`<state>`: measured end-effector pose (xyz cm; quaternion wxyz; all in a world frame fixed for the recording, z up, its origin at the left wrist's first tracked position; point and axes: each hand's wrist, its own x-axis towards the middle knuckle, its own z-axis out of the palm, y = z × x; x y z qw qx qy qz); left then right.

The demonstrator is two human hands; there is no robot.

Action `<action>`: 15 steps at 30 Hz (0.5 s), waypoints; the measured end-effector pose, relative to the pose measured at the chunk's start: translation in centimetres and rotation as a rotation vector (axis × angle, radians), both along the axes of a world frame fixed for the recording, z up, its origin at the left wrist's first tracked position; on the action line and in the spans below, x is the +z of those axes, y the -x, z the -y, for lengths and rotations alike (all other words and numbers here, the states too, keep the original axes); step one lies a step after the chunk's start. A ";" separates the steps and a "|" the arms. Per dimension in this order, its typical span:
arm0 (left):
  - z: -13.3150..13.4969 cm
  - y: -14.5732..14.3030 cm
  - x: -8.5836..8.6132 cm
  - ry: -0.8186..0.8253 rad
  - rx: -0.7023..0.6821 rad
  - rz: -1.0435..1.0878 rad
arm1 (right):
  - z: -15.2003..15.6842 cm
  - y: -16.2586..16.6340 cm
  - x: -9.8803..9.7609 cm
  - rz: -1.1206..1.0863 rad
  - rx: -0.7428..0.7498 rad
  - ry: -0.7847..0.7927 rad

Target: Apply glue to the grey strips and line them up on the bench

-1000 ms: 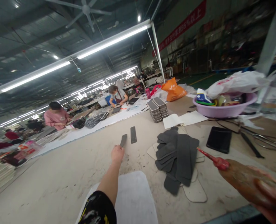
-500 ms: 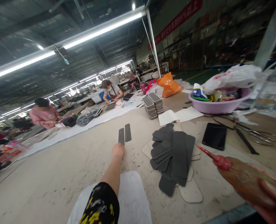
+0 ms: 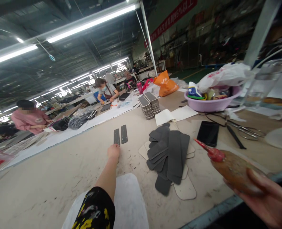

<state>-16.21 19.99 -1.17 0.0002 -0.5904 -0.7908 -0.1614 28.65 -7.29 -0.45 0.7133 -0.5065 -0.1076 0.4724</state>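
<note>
My left hand (image 3: 113, 150) reaches far out over the table, its fingertips at the near end of a dark grey strip (image 3: 116, 136) that lies flat beside a second strip (image 3: 124, 134). The fingers are hidden behind the back of the hand. My right hand (image 3: 266, 198) at the lower right grips a brown, glue-stained squeeze bottle (image 3: 233, 170) with a red nozzle (image 3: 209, 151) pointing left. A fanned pile of dark grey insole pieces (image 3: 167, 152) rests on pale cut-outs (image 3: 185, 189) between the hands.
A white pad (image 3: 129, 203) lies under my left arm. A black phone (image 3: 208, 133), scissors (image 3: 244, 131), an open notebook (image 3: 173, 115), a stack of grey pieces (image 3: 149, 106) and a lilac basin (image 3: 212, 103) stand further back. Other people work at the table's far left.
My left hand set the held strip down flat next to the other strip and rests at its near end. The view shifted left; the right hand with the bottle shows more.
</note>
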 end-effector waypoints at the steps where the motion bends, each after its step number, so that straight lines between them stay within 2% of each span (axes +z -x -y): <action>1: 0.5 -0.4 0.2 -0.037 0.016 0.020 | -0.1 0.1 0.3 -0.070 0.014 0.005; 4: 2.6 -2.5 0.7 -0.148 0.040 0.093 | -0.2 0.4 1.4 -0.173 0.044 -0.014; 6: 4.6 -5.0 0.8 -0.179 -0.021 0.154 | -0.2 0.6 1.9 -0.163 0.074 -0.036; 8: 7.3 -8.3 0.9 -0.171 -0.181 0.251 | -0.1 0.7 2.3 -0.142 0.096 -0.063; 11: 11.7 -14.1 1.1 -0.112 -0.568 0.445 | 0.0 0.9 2.4 -0.121 0.117 -0.120; 12: 13.0 -15.9 1.2 -0.079 -0.661 0.437 | 0.0 1.0 2.4 -0.122 0.127 -0.136; 13: 14.1 -17.5 1.3 -0.053 -0.715 0.397 | 0.1 1.0 2.4 -0.123 0.140 -0.147; 15: 15.7 -19.9 1.4 -0.013 -0.731 0.274 | 0.2 1.0 2.3 -0.120 0.155 -0.145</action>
